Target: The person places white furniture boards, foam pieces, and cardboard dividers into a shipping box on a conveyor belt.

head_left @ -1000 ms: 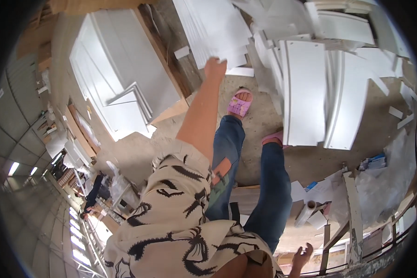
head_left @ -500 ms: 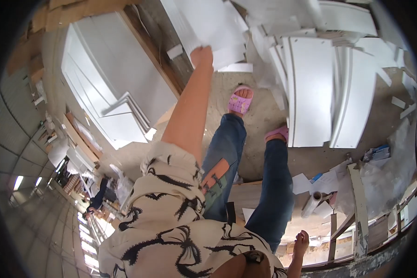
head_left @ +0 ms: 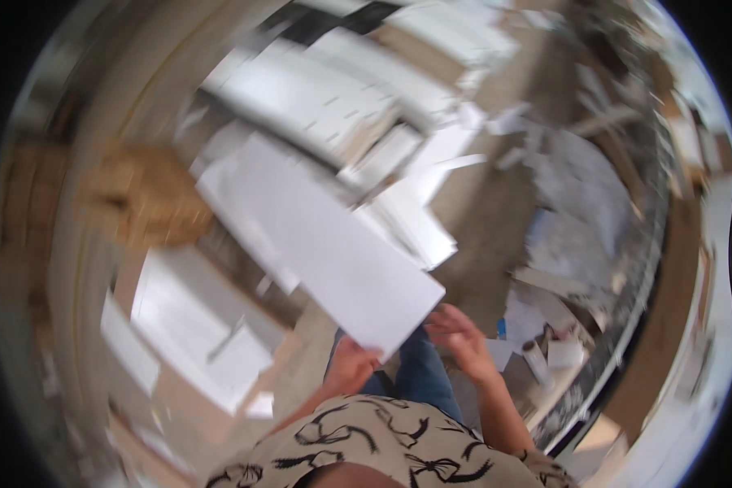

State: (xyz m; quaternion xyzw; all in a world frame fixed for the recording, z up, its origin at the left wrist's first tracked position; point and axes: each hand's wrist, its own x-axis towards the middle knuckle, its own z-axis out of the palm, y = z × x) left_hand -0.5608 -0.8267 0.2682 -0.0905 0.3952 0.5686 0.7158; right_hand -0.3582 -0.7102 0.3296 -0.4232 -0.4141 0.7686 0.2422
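Note:
A long white board (head_left: 325, 244) slants away from me, its near end just in front of my waist. My left hand (head_left: 352, 366) is closed on the near left corner, thumb on the top face. By the near right corner is my right hand (head_left: 462, 340), its fingers stretched and apart, somewhat smeared by motion. Whether its fingertips touch the board's edge I cannot tell. Past the board's right side lie several narrow white panels (head_left: 415, 224), partly covered by it.
Stacks of white panels (head_left: 301, 98) with dark slots lie at the far side. White sheets in an open carton (head_left: 195, 317) are at left, near a brown bundle (head_left: 150, 195). Crumpled plastic (head_left: 581, 195) and a white roll (head_left: 537, 362) lie at right, beside a dark ledge (head_left: 626, 325).
My view has swung round. My left hand, earlier stretched out to a white sheet on the far pile, is now near my waist gripping the white board. My right hand has risen to the board's corner.

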